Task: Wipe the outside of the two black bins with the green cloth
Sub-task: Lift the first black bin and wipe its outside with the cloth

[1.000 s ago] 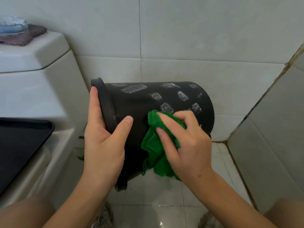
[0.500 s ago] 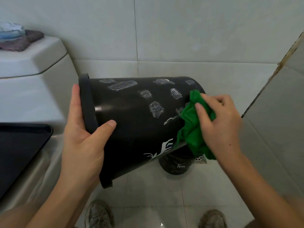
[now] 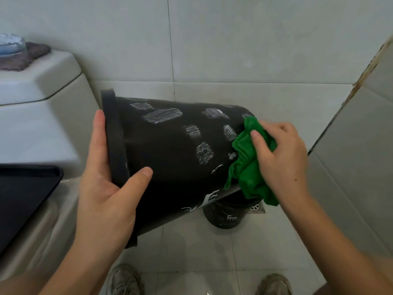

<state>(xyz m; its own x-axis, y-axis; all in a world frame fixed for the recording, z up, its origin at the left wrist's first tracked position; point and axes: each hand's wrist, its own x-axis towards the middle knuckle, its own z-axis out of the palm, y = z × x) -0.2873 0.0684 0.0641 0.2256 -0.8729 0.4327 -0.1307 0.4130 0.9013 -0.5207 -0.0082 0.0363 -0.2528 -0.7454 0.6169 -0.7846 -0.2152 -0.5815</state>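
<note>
Left hand (image 3: pixel 106 188) grips the bin (image 3: pixel 170 158) at its rim, thumb on the wall, holding it tipped sideways above the floor. Right hand (image 3: pixel 282 160) bunches the cloth (image 3: pixel 246 167) against the bin's base end. It looks light, stiff and smooth; the rim seems the safest hold. Bin 2 (image 3: pixel 225 216) stands beneath the first.

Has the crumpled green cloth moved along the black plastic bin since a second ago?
Yes. The crumpled green cloth, gripped by the right hand, slid from mid-wall to the base end of the held black plastic bin, away from the rim.
</note>
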